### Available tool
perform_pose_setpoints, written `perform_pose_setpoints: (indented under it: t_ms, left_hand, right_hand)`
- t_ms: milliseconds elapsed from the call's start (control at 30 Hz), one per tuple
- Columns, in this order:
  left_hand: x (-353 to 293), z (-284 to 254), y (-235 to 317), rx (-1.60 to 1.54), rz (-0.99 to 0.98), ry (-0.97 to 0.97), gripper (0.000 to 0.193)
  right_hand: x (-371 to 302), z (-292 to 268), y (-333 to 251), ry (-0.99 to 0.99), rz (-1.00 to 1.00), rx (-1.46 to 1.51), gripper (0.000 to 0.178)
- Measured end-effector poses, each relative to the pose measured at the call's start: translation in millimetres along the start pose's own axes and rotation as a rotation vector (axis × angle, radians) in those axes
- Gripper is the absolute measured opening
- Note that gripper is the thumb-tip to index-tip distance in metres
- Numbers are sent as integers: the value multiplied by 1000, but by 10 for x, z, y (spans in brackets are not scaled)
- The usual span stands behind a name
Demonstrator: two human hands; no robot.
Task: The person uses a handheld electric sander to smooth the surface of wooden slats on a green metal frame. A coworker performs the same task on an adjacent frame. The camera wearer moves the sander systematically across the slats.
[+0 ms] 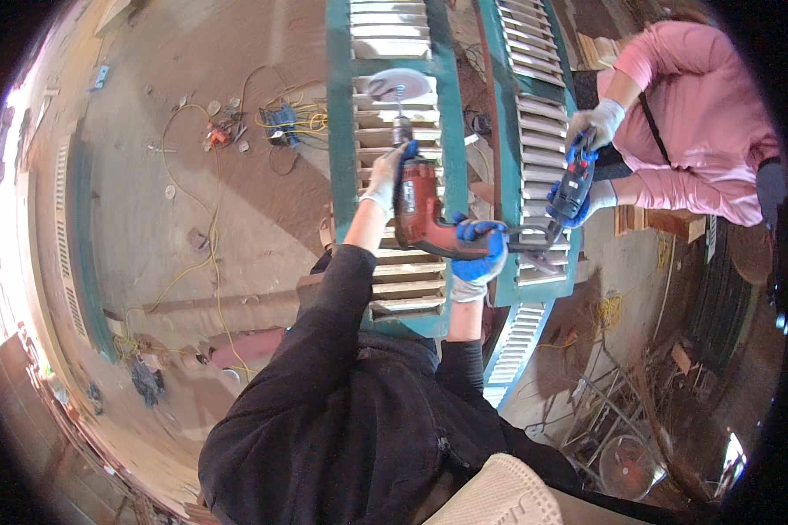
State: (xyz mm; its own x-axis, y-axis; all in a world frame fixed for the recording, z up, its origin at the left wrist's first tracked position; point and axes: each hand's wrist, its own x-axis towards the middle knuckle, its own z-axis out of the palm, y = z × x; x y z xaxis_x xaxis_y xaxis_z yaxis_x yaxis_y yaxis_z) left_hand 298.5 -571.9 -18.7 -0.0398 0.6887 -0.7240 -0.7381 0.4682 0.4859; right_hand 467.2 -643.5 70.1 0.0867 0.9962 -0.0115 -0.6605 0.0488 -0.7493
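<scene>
A red power drill (420,201) lies across both my hands, above a green louvered shutter (451,114). Its chuck points away from me and carries a round, pale disc (400,85), blurred, over the slats. My left hand (383,182), in a white and blue glove, grips the drill's front just behind the chuck. Wrapped round the rear handle is my right hand (481,249), in a similar glove. Paint on the shutter's slats looks whitish and worn, while its frame is green.
At right, a co-worker in a pink top (692,114) holds a dark power tool (573,188) over a second green shutter (562,131). Yellow cords (214,227) and a blue power strip (280,122) lie on the dusty floor. Another shutter (70,236) leans far left.
</scene>
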Motion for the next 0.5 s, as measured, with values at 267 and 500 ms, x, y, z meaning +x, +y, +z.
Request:
perform_pose_setpoints:
  t_ms: [267,500]
  left_hand:
    - [233,-126,-264,173,-58,82,28]
    - [126,-496,129,186,-66,133,26]
  right_hand:
    - [-128,-117,22,145,37,-3,21]
    - [-258,222,310,150,115,68,24]
